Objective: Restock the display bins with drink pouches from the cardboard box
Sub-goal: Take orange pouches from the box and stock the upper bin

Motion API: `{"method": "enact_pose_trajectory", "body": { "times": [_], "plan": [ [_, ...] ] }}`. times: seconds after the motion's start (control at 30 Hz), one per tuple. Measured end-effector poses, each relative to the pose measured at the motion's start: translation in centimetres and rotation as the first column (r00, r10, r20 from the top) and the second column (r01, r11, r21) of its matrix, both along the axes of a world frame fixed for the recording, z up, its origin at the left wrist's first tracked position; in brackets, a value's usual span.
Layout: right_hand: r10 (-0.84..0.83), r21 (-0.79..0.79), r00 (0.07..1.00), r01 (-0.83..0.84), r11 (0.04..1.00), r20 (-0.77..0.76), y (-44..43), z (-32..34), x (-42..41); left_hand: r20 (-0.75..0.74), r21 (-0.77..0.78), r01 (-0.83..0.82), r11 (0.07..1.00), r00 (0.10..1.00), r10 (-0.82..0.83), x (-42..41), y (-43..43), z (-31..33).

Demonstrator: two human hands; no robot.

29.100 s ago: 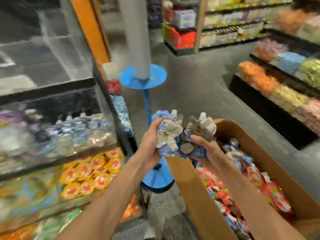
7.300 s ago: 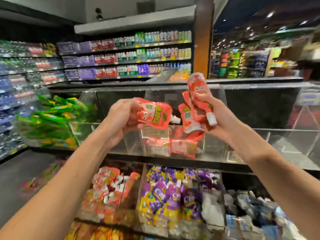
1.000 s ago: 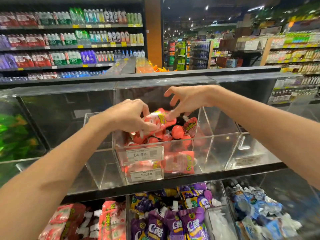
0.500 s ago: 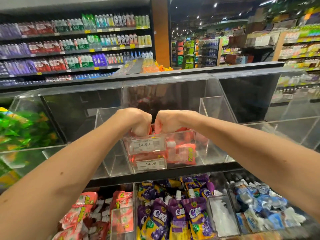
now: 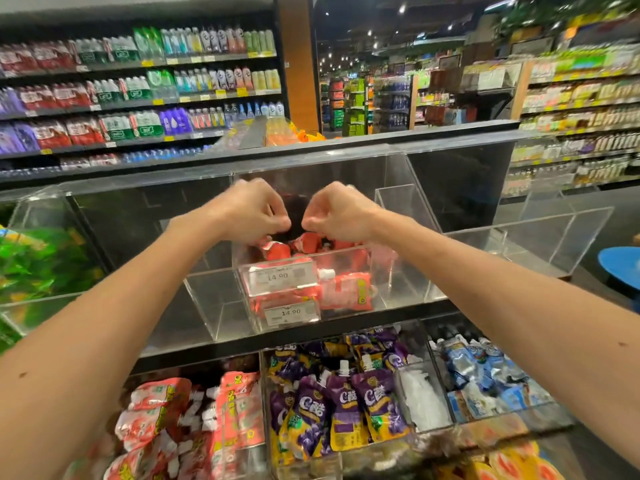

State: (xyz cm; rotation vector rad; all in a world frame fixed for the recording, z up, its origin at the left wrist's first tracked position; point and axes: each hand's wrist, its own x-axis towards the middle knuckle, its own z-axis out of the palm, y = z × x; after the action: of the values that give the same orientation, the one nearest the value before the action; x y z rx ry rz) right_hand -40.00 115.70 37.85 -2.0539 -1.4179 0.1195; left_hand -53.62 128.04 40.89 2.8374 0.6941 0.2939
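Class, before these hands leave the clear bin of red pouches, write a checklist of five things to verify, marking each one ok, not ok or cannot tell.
1. Red pouches lie inside the walls of the clear bin: ok.
2. Left hand empty: cannot tell; its fingers are curled and blurred.
3. Right hand empty: cannot tell, for the same reason.
4. Price label on the bin's front readable: ok, it shows 14.90.
5. Bin to the right stocked: not ok; no pouches show in it.
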Motion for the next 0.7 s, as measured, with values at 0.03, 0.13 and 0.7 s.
{"method": "enact_pose_trajectory", "body": {
  "times": [0.03, 0.13, 0.7],
  "plan": [
    [-0.015, 0.081, 0.999, 0.011, 0.997, 0.046, -1.2, 0.3, -0.7, 0.13, 0.029, -0.002, 1.0, 0.992, -0.002, -0.6, -0.8, 0.2],
    [-0.013, 0.307, 0.996, -0.016, 0.952, 0.092, -5.7, 0.4, -2.4, 0.454, 0.048, 0.027, 0.998, 0.89, -0.046, -2.4, -4.7, -0.3],
    [-0.662, 0.215, 0.727, 0.687, 0.694, -0.183, -58.0, -26.0, 6.0, 0.401, -0.207, 0.675, 0.708, 0.719, -0.568, 18.2, -52.1, -24.1]
  ]
}}
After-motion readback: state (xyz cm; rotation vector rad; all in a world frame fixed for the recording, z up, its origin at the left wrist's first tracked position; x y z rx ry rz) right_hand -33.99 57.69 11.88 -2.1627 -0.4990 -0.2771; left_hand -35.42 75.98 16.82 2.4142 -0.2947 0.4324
